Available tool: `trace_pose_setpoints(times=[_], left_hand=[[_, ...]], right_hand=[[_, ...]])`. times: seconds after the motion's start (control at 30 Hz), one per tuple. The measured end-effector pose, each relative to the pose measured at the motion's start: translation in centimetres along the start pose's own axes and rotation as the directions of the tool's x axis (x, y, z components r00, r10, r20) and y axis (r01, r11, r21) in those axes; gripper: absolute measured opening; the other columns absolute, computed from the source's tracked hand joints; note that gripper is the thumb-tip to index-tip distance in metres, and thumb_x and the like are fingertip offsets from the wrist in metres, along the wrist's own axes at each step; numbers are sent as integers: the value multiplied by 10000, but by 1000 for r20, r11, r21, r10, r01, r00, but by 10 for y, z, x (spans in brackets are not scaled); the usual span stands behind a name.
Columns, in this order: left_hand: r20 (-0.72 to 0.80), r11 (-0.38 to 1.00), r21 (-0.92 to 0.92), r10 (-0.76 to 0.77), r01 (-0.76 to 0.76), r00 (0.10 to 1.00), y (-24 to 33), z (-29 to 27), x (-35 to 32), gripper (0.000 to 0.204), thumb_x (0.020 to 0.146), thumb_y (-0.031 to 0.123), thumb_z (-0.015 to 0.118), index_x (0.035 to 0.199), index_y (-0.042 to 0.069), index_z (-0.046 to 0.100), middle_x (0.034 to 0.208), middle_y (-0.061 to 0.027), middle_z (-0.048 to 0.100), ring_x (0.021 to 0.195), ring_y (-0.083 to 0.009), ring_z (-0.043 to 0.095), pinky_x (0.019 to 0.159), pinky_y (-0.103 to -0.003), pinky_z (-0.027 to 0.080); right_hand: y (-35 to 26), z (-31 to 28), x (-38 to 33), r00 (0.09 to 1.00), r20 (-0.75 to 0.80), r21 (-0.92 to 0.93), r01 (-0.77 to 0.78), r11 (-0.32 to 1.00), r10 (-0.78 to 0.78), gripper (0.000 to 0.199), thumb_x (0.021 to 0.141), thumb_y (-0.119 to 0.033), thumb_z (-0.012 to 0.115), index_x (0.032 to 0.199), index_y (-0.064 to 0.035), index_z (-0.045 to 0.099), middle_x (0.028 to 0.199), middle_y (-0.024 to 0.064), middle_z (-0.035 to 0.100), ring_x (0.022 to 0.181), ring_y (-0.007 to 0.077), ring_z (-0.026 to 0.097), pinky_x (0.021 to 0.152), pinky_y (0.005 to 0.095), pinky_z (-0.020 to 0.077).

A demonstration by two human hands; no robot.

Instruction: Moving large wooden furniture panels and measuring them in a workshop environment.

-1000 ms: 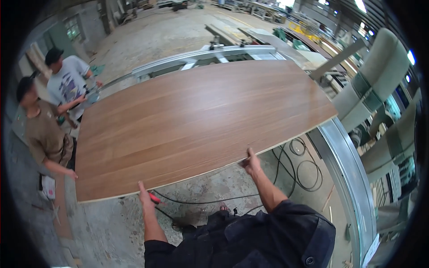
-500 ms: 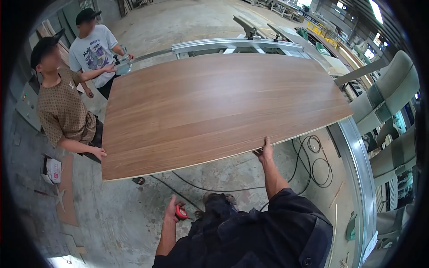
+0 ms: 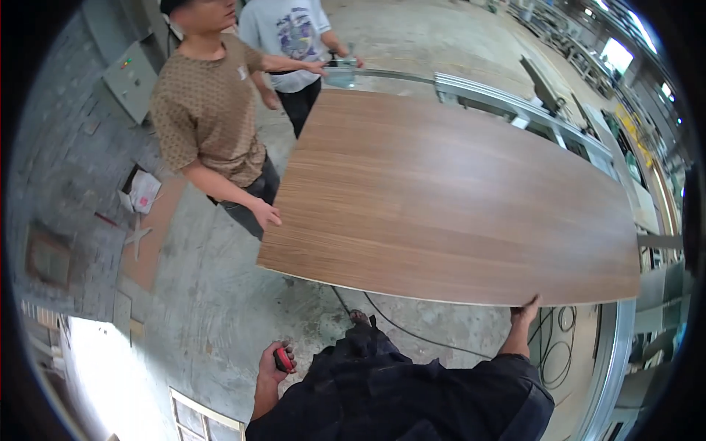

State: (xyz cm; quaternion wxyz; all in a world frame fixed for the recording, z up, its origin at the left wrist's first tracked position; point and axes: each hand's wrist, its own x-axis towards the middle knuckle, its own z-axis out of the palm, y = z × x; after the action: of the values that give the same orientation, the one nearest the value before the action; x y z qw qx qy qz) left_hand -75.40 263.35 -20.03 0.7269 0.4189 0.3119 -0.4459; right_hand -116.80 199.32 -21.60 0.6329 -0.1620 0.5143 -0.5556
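A large brown wood-grain board [image 3: 456,198] lies level before me, its light edge toward my body. My right hand [image 3: 525,312] grips that near edge toward the right, thumb on top and fingers underneath, partly hidden. Low on the left, away from the board, my left hand [image 3: 275,361] is closed round a small red and black tape measure [image 3: 283,359]. A co-worker in a brown patterned shirt [image 3: 209,110] has one hand [image 3: 266,213] at the board's left edge. That person's other arm reaches toward the far left corner.
Another person in a white printed T-shirt [image 3: 290,37] stands behind, near a clear guard [image 3: 340,73]. A metal machine frame [image 3: 515,110] runs along the board's far side; a metal rail [image 3: 614,367] stands at right. Black cable [image 3: 562,353] loops across the floor. A grey control box [image 3: 131,82] is at left.
My view has turned left, so the board and co-workers appear farther right. My right hand stays on the board's near edge; my left still holds the tape measure.
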Motion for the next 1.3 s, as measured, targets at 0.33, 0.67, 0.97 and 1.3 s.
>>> trace_pose_setpoints(times=[0.33, 0.67, 0.97, 1.3], left_hand=[[-62, 967, -256, 2, -18, 998, 106, -37, 9, 247, 859, 247, 601, 990, 40, 578, 769, -71, 558, 649, -210, 566, 615, -365, 468], [21, 989, 73, 124, -125, 992, 288, -89, 45, 232, 891, 265, 593, 987, 55, 571, 764, -107, 589, 663, -247, 583, 598, -424, 488], [15, 982, 30, 186, -186, 982, 468, -102, 74, 202, 863, 240, 616, 904, 45, 580, 719, -110, 573, 631, -249, 582, 599, -407, 521], [146, 990, 129, 32, -51, 989, 621, -36, 184, 266, 837, 265, 599, 932, 20, 561, 689, -145, 587, 623, -287, 585, 602, -419, 499]], right_hand=[[87, 59, -79, 993, -110, -253, 10, 967, -39, 737, 850, -533, 685, 1356, -29, 505, 1279, 109, 590, 1094, 283, 601, 909, 450, 520], [241, 159, -244, 804, 50, -681, 461, 569, -593, 822, 826, -417, 738, 1279, 190, 418, 1266, 271, 574, 1087, 327, 598, 997, 437, 441], [347, 226, -403, 989, 29, -259, -130, 957, 142, 661, 905, -501, 586, 1422, -130, 408, 1345, 137, 525, 1148, 301, 557, 932, 474, 506], [378, 253, -395, 998, 24, 2, 52, 999, -52, 631, 1010, -507, 382, 1453, -59, 406, 1498, 88, 428, 1333, 283, 441, 1110, 441, 361]])
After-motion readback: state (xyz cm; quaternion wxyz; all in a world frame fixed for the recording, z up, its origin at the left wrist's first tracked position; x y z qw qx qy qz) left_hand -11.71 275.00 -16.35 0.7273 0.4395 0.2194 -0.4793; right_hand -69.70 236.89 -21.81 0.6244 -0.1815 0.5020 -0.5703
